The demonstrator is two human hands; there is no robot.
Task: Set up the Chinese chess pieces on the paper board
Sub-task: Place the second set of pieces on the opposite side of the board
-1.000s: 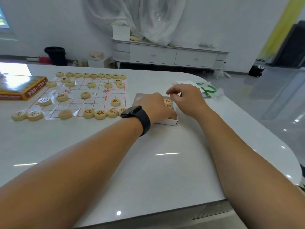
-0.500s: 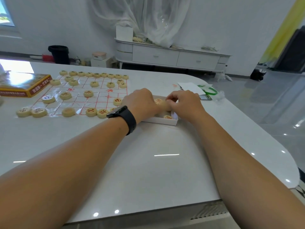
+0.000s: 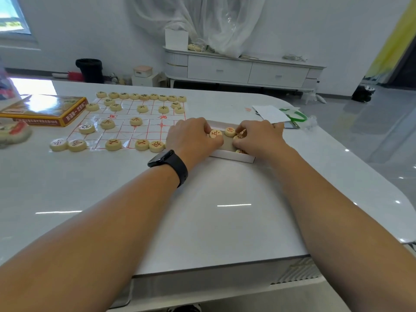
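Observation:
The paper board (image 3: 126,129) with red grid lines lies on the white table, left of centre. Several round wooden pieces stand on it, a full row along its far edge (image 3: 144,96) and a few red-marked ones on its near edge (image 3: 141,144). A shallow white box (image 3: 234,156) sits just right of the board with several pieces inside. My left hand (image 3: 191,138) pinches a red-marked piece (image 3: 215,134) over the box. My right hand (image 3: 258,136) has its fingers curled on a piece (image 3: 238,137) in the box; another piece (image 3: 230,131) lies between the hands.
The game's yellow box lid (image 3: 45,111) lies at the left. Two loose pieces (image 3: 67,144) sit off the board's near-left corner. White paper and a green-printed plastic bag (image 3: 290,115) lie behind the box. The table's near edge (image 3: 220,266) runs below my forearms.
My left hand has lifted a red-marked piece into view between its fingers. My right hand has dropped lower into the box. The camera has shifted slightly.

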